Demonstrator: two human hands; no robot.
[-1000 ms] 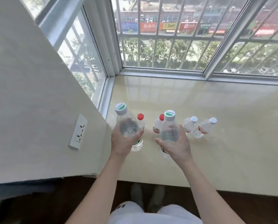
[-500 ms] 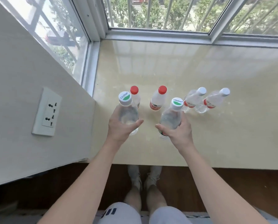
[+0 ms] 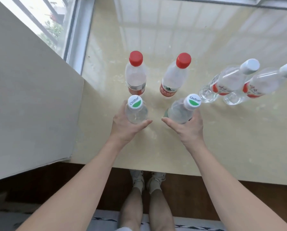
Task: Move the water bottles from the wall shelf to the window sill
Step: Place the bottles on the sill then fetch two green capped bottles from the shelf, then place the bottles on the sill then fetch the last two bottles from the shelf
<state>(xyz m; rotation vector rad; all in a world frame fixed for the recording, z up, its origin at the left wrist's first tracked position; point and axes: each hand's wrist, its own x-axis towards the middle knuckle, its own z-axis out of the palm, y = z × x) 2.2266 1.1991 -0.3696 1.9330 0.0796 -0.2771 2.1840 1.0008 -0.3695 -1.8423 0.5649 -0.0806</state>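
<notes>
L hand [image 3: 123, 126] grips a green-cap bottle [image 3: 136, 110], thumb curled round its near side; R hand [image 3: 188, 129] grips a 2nd green-cap bottle [image 3: 182, 109] the same way. Both bottles sit low over the window sill [image 3: 231, 139], near its front edge; can't tell if bases touch. Behind them stand 2 red-cap bottles [image 3: 135, 74] w/ red labels, & to the R 2 white-cap bottles [image 3: 229, 80], all on the sill.

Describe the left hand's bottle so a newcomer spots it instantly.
On the beige window sill, look at the end beside the wall. The left hand grips a clear bottle there. Its white cap has a green patch, unlike the red-capped bottle behind; its twin is in the right hand.
</notes>
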